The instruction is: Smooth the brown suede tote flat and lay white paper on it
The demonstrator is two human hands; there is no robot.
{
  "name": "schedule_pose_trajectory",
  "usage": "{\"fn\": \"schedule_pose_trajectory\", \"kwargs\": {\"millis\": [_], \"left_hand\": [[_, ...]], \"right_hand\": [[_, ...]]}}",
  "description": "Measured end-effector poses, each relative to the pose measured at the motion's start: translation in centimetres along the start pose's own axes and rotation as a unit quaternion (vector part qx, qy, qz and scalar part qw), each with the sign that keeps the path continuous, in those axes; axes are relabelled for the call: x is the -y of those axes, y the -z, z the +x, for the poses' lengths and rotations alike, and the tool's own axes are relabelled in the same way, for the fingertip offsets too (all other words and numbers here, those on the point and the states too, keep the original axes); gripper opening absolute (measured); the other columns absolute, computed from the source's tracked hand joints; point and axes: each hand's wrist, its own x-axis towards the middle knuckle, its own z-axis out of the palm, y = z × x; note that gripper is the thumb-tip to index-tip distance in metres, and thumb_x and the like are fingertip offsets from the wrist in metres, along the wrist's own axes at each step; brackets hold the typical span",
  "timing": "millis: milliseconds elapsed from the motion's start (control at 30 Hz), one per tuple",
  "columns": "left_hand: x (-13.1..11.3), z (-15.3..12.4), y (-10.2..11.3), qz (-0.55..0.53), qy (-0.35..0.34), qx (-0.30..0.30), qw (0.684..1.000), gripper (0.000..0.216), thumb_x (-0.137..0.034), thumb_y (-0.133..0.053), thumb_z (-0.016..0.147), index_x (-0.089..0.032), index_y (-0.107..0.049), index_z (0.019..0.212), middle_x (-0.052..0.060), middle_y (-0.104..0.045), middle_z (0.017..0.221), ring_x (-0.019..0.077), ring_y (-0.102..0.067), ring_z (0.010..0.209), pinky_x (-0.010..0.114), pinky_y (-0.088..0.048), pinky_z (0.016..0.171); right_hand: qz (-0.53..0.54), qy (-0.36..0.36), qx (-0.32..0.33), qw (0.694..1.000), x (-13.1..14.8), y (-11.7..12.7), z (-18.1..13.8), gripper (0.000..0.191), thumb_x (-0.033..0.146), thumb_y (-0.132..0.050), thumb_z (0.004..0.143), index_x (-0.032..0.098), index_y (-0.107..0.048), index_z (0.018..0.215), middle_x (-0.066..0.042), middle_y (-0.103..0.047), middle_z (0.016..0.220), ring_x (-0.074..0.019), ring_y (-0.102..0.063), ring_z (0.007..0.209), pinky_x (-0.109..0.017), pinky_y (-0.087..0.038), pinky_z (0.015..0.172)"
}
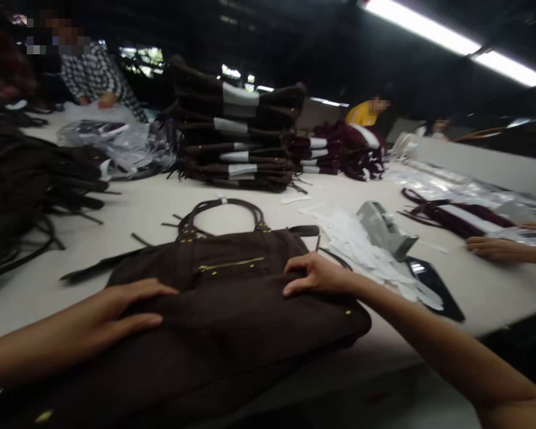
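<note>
A dark brown fabric handbag (232,322) lies in front of me on the table, with its two looped handles pointing away and a brass zip (232,264) across its upper part. My left hand (125,310) rests on the bag's left side, fingers stretched forward and thumb apart. On the right side, my right hand (317,275) touches the fabric below the zip, its fingers slightly bent and the thumb separate. Both hands are open on the cloth. The bag's near edge reaches the bottom of the view and hangs at the table's front edge.
Stacked brown bags (239,140) with white bands stand behind, beside maroon bags (335,149). Right of my bag are white paper strips (352,244), a grey tape dispenser (384,229) and a black phone-like slab (435,286). A co-worker's hand (500,247) touches a maroon bundle. Dark bags crowd the left.
</note>
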Motion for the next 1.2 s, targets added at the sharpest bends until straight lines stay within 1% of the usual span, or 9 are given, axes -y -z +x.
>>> {"fn": "schedule_pose_trajectory", "kwargs": {"millis": [33,100,200,300,533,733,933,1067,1200], "left_hand": [[0.1,-0.3,0.6,-0.055,0.013,0.098,0.994,0.030,-0.041,-0.044,0.095,-0.025,-0.059,0.116,-0.003,-0.066,0.113,0.0162,-0.062,0.101,0.027,-0.050,0.089],[0.1,-0.3,1.4,-0.098,0.053,0.134,0.985,0.028,-0.039,-0.048,0.093,-0.025,-0.059,0.114,-0.003,-0.065,0.111,0.0165,-0.061,0.101,0.026,-0.047,0.089],[-0.2,-0.2,1.3,-0.074,0.038,0.049,0.995,0.024,-0.040,-0.054,0.091,-0.023,-0.061,0.106,-0.001,-0.065,0.101,0.0166,-0.061,0.094,0.024,-0.046,0.082],[-1.0,-0.9,0.8,-0.003,-0.021,-0.054,0.998,0.020,-0.035,-0.056,0.091,-0.022,-0.061,0.105,0.000,-0.063,0.102,0.0160,-0.060,0.095,0.024,-0.045,0.085],[-2.9,-3.2,1.7,0.201,-0.145,-0.242,0.938,0.027,-0.013,-0.059,0.088,-0.017,-0.059,0.115,0.004,-0.061,0.097,0.0162,-0.059,0.089,0.027,-0.045,0.083],[-1.8,-2.6,-0.6,0.225,-0.106,-0.156,0.956,0.024,-0.031,-0.046,0.096,-0.017,-0.057,0.113,0.006,-0.064,0.101,0.0205,-0.063,0.089,0.030,-0.048,0.075],[-1.0,-1.9,-1.3,0.172,-0.059,-0.131,0.975,0.028,-0.039,-0.044,0.097,-0.021,-0.056,0.115,0.005,-0.064,0.109,0.0222,-0.063,0.097,0.031,-0.049,0.078],[-1.4,-2.4,-0.7,0.130,-0.060,-0.146,0.979,0.026,-0.038,-0.045,0.096,-0.024,-0.057,0.113,0.002,-0.065,0.104,0.0196,-0.063,0.095,0.029,-0.048,0.079],[-2.3,-2.9,0.3,0.110,-0.059,-0.165,0.978,0.024,-0.037,-0.047,0.095,-0.027,-0.058,0.113,-0.001,-0.065,0.105,0.0184,-0.061,0.098,0.031,-0.047,0.089]], "right_hand": [[0.010,-0.009,0.013,1.000,-0.2,0.5,0.0,0.044,0.057,-0.076,0.069,0.018,-0.070,0.088,0.002,-0.065,0.078,-0.0166,-0.058,0.075,-0.023,-0.040,0.063],[0.026,-0.025,0.062,0.997,-0.7,1.5,0.0,0.047,0.055,-0.077,0.068,0.017,-0.070,0.096,0.000,-0.068,0.089,-0.0198,-0.061,0.085,-0.025,-0.044,0.070],[0.041,-0.057,0.138,0.988,-0.9,2.7,-0.8,0.054,0.053,-0.076,0.068,0.018,-0.068,0.109,-0.003,-0.068,0.101,-0.0242,-0.062,0.094,-0.028,-0.047,0.077],[0.029,-0.071,0.151,0.986,0.1,3.3,-2.5,0.052,0.052,-0.076,0.068,0.019,-0.069,0.107,-0.002,-0.069,0.099,-0.0250,-0.063,0.093,-0.027,-0.049,0.074],[-0.175,0.014,-0.064,0.982,2.6,2.4,-4.8,0.030,0.047,-0.067,0.082,0.022,-0.066,0.099,0.001,-0.069,0.081,-0.0183,-0.063,0.074,-0.025,-0.045,0.065],[-0.335,0.020,-0.142,0.931,-0.7,-0.3,-3.0,0.028,0.038,-0.068,0.084,0.025,-0.065,0.109,-0.001,-0.072,0.088,-0.0222,-0.067,0.079,-0.029,-0.048,0.068],[-0.398,0.200,-0.286,0.848,-1.0,-2.1,-4.5,0.041,0.025,-0.063,0.089,0.022,-0.057,0.130,-0.011,-0.065,0.109,-0.0258,-0.059,0.103,-0.040,-0.048,0.090],[-0.380,0.370,-0.218,0.819,1.1,-4.6,-6.3,0.035,0.025,-0.062,0.090,0.022,-0.059,0.125,-0.009,-0.064,0.115,-0.0224,-0.055,0.112,-0.041,-0.043,0.098],[-0.424,0.390,-0.169,0.800,2.5,-7.9,-6.1,0.036,0.025,-0.053,0.096,0.016,-0.055,0.131,-0.009,-0.060,0.127,-0.0210,-0.052,0.115,-0.039,-0.040,0.101]]}}
